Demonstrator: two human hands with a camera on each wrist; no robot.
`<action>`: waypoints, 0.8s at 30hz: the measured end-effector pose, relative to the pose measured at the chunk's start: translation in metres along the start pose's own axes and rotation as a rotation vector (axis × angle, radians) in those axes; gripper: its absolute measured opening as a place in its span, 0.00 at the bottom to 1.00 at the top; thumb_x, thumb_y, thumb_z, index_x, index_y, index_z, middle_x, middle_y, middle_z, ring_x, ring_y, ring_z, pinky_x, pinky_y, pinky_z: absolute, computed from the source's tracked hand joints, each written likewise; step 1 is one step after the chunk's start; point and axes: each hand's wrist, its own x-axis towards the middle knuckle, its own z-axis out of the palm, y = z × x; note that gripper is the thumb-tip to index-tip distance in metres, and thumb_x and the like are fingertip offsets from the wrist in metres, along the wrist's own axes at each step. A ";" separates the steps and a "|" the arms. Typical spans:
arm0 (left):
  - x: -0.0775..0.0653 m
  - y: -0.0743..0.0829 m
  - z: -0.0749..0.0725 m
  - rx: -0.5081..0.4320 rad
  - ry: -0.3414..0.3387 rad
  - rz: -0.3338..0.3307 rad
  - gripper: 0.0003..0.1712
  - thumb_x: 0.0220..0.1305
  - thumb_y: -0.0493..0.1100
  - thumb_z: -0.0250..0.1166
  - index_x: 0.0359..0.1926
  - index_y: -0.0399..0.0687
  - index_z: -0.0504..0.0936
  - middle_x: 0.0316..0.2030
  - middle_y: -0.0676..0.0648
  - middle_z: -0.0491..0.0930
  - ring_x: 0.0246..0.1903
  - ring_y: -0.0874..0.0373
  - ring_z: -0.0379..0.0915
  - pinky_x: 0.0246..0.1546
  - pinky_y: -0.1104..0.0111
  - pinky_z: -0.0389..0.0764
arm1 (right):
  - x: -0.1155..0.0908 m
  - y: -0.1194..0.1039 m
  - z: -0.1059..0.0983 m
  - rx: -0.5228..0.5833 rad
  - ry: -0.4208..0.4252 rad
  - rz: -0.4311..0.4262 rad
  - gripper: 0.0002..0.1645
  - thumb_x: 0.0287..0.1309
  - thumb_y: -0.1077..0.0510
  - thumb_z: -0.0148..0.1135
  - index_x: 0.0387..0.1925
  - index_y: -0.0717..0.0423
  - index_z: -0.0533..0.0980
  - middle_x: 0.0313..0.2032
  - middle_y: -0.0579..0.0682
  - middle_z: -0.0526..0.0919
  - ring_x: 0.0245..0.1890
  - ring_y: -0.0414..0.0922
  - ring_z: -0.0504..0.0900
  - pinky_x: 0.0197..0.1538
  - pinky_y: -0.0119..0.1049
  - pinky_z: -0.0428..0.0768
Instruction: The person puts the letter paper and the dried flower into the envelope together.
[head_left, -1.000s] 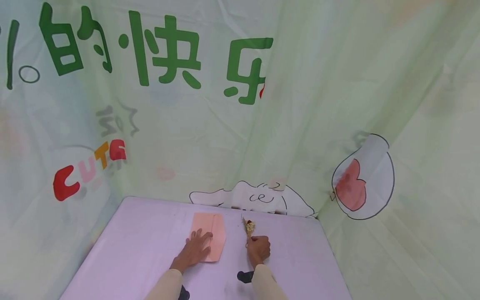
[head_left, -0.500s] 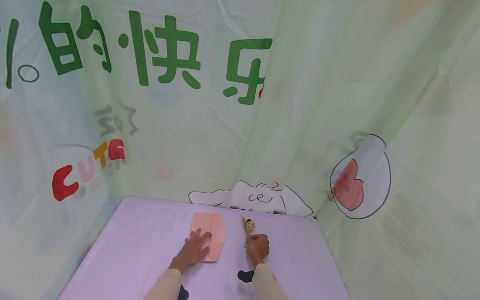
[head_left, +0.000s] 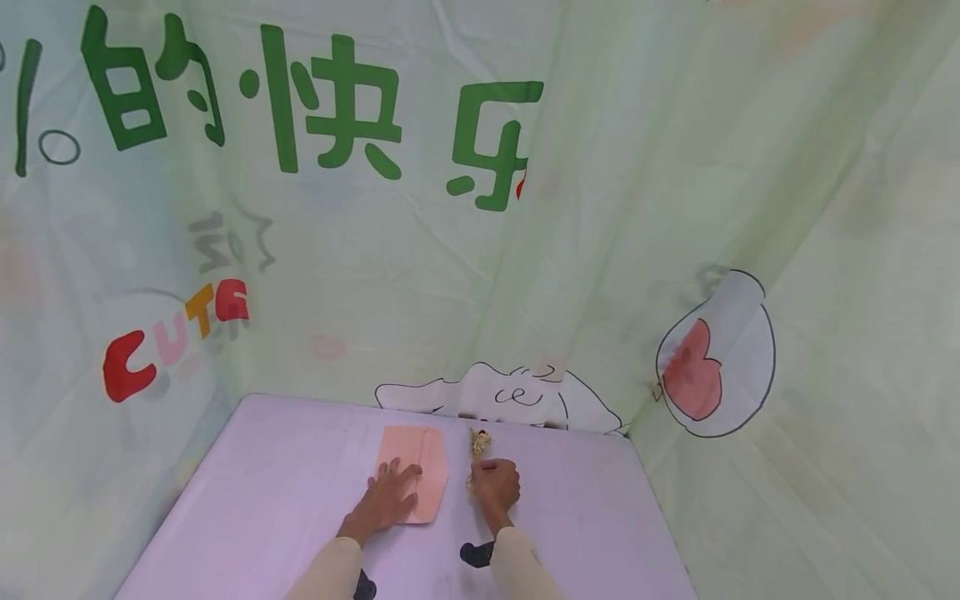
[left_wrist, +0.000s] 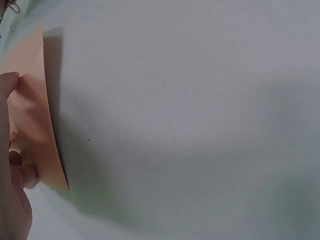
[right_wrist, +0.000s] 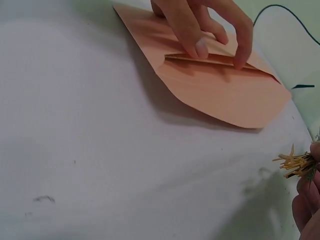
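Observation:
In the head view my left hand (head_left: 386,495) lies spread over a pink paper envelope (head_left: 433,487) on the table. Seen from the right wrist, the thumb and a finger touch the edge of the envelope's opening (right_wrist: 215,61), and its flap (right_wrist: 220,100) lies unfolded toward that camera. My right hand (head_left: 498,483) grips a small bunch of dried flowers (head_left: 481,442) by its stems, to the right of the envelope. The cut stem ends (right_wrist: 297,164) stick out below that fist. In the left wrist view, the envelope's edge (left_wrist: 50,125) stands slightly off the table.
A pale purple cloth covers the table (head_left: 592,517). Printed curtains (head_left: 360,250) close it in at the back and both sides. Dark straps (head_left: 477,554) show at the wrists.
My right hand has moved left with the dried flowers, closer to the envelope. The left hand and the envelope have hardly moved.

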 end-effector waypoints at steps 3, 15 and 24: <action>0.000 -0.002 0.000 0.004 0.015 0.011 0.23 0.77 0.45 0.66 0.69 0.54 0.76 0.76 0.22 0.66 0.76 0.16 0.60 0.70 0.19 0.60 | -0.010 -0.008 0.010 0.021 -0.001 -0.039 0.08 0.55 0.59 0.81 0.29 0.59 0.88 0.27 0.54 0.90 0.28 0.50 0.86 0.44 0.54 0.82; -0.002 -0.005 -0.003 -0.004 -0.022 -0.003 0.25 0.78 0.48 0.64 0.72 0.55 0.75 0.78 0.23 0.64 0.77 0.15 0.57 0.71 0.18 0.59 | -0.041 -0.022 0.038 0.039 -0.026 -0.121 0.04 0.56 0.61 0.80 0.32 0.56 0.90 0.23 0.49 0.87 0.25 0.45 0.82 0.36 0.45 0.79; -0.001 -0.009 0.000 -0.046 -0.032 0.012 0.29 0.81 0.54 0.62 0.76 0.52 0.73 0.80 0.24 0.61 0.80 0.16 0.52 0.73 0.19 0.54 | -0.059 -0.025 0.043 0.005 -0.077 -0.196 0.07 0.59 0.63 0.80 0.40 0.58 0.91 0.24 0.48 0.88 0.24 0.42 0.81 0.37 0.43 0.79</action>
